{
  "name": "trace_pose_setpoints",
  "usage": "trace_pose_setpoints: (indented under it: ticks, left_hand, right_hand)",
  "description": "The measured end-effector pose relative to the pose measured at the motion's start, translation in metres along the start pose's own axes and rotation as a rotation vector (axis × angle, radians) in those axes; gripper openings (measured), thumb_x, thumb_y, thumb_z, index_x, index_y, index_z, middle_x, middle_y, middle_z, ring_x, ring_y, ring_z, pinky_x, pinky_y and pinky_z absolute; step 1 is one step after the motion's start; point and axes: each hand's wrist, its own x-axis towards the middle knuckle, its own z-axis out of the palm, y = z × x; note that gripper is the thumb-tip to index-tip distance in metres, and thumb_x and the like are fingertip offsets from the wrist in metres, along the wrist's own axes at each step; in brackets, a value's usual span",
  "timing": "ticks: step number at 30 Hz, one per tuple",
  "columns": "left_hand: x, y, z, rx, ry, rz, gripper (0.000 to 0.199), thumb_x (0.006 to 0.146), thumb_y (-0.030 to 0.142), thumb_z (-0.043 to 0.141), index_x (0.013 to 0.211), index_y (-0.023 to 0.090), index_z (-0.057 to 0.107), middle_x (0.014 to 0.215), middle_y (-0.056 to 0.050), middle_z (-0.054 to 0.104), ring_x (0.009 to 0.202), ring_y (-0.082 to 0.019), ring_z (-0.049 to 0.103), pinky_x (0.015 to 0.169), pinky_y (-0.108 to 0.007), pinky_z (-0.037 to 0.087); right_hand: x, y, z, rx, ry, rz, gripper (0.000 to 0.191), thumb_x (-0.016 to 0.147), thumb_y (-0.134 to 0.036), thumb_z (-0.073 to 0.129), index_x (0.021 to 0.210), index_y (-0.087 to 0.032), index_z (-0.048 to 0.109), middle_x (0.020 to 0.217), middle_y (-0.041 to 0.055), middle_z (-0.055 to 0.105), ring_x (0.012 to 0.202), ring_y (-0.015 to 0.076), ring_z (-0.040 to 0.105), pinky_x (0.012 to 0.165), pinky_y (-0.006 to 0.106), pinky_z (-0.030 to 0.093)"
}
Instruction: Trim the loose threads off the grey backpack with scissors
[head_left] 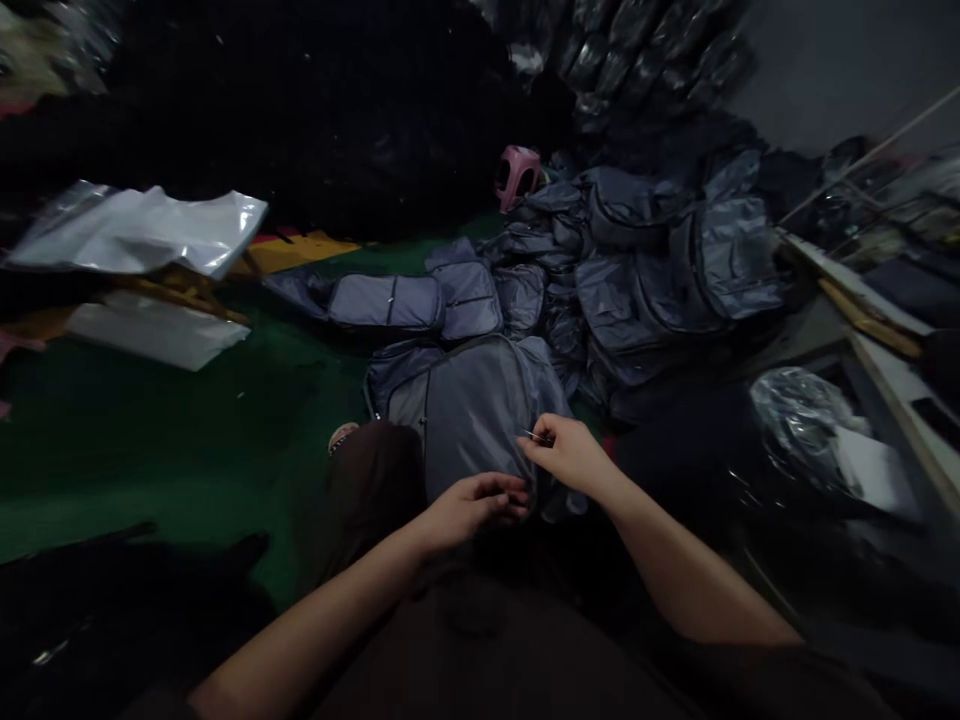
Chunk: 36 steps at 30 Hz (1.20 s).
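A grey backpack (476, 400) lies in front of my knees, its front panel facing up. My right hand (559, 448) is closed in a pinch over the bag's right edge, on a small thin metallic tool whose tip points left. Lower down, my left hand (480, 505) rests at the bag's near right edge, fingers slightly curled and apart, with nothing seen in it.
More grey bags (645, 280) are heaped beyond and to the right. A pink plastic stool (517, 175) stands behind them. White plastic sheets (142, 235) lie at the left over the green floor (150, 430). Clear plastic (799, 415) is at the right.
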Motion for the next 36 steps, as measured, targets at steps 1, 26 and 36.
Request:
trace_pose_setpoints:
  ticks: [1,26,36]
  left_hand:
    - [0.004,-0.003,0.002,0.016,0.009,0.006,0.034,0.074,0.028,0.066,0.105,0.015,0.059,0.109,-0.011,0.061,0.095,-0.019,0.061,0.086,-0.033,0.045]
    - [0.024,0.007,0.010,0.596,0.038,0.211,0.030,0.076,0.028,0.057,0.105,0.020,0.050,0.079,0.002,0.056,0.066,-0.011,0.053,0.062,-0.023,0.045]
    - [0.019,0.017,0.010,0.828,0.070,0.331,0.008,0.074,0.020,0.053,0.078,0.017,0.059,0.075,0.000,0.059,0.072,-0.013,0.052,0.067,-0.021,0.039]
  right_hand:
    - [-0.001,0.009,-0.001,-0.007,0.000,0.001,0.028,0.075,-0.041,0.058,0.059,-0.019,0.048,0.054,-0.0049,0.046,0.053,0.0106,0.043,0.050,0.022,0.030]
    - [-0.042,-0.037,-0.065,-0.594,-0.416,-0.308,0.013,0.084,-0.030,0.055,0.091,-0.019,0.056,0.086,0.0048,0.065,0.078,0.0198,0.061,0.063,0.027,0.037]
    - [-0.036,-0.053,-0.051,-0.757,-0.455,-0.350,0.016,0.078,-0.031,0.063,0.086,-0.018,0.060,0.079,0.0072,0.067,0.071,0.0227,0.064,0.057,0.028,0.037]
